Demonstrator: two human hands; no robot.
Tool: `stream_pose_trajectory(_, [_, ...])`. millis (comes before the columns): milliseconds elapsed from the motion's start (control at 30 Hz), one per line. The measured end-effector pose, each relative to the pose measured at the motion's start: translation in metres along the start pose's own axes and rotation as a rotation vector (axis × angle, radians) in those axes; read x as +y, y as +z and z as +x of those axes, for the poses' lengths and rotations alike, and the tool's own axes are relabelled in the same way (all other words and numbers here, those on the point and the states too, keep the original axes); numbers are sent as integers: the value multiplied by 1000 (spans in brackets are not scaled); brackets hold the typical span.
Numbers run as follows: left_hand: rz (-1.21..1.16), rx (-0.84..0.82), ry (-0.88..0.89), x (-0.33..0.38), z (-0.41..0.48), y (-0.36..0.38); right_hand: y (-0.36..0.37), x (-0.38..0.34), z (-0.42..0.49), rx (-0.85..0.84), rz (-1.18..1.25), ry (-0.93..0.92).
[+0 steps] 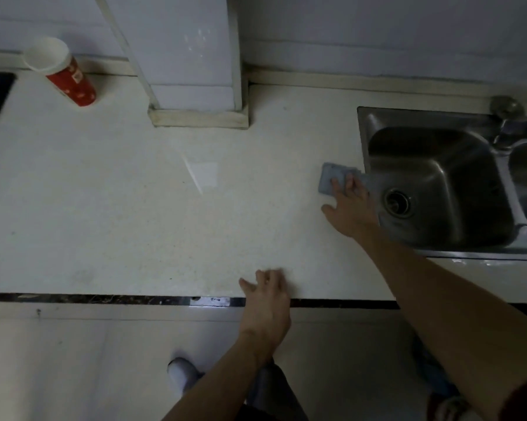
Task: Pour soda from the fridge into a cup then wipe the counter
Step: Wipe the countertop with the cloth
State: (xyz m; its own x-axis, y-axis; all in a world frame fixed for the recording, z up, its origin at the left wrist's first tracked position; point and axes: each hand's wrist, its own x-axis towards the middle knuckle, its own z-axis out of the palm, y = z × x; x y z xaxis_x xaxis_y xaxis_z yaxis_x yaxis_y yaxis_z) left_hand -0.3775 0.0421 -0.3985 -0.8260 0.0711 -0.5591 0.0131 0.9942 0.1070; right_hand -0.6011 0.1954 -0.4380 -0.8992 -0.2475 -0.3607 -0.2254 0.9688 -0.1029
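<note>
A red-and-white paper cup (62, 71) stands upright at the ten o'clock corner of the pale speckled surface (134, 214), against the back wall. At three o'clock, a flat grey-blue wiping cloth (332, 177) lies beside the sink edge.

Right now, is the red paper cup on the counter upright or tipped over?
Upright: the red cup stands on its base, open rim facing up.

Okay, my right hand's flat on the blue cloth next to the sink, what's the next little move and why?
Probably sweep the blue cloth leftward across the counter. The right hand presses it at the sink edge, the wide stretch toward the red cup lies beyond, and the left hand rests on the front edge.
</note>
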Motion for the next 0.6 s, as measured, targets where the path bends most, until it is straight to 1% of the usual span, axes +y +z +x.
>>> stream_pose_trajectory(133, [-94,-22,-69,1,11,-13,-24,5,62,-17,-8,-41])
stream_pose_trajectory(233, [-145,40,-88,1,24,-29,-40,5,101,-33,7,-41])
stream_pose_trajectory(333, [-129,129,-62,-2,45,-42,-49,5,134,21,15,-61])
stream_pose_trajectory(400, [-140,122,-55,-2,55,-46,-57,5,153,65,20,-71])
stream_pose_trajectory(500, [-170,76,-49,0,65,-41,-67,10,182,89,32,-80])
stream_pose_trajectory(600, [-279,68,-50,-4,69,-37,-74,15,206,96,46,-71])
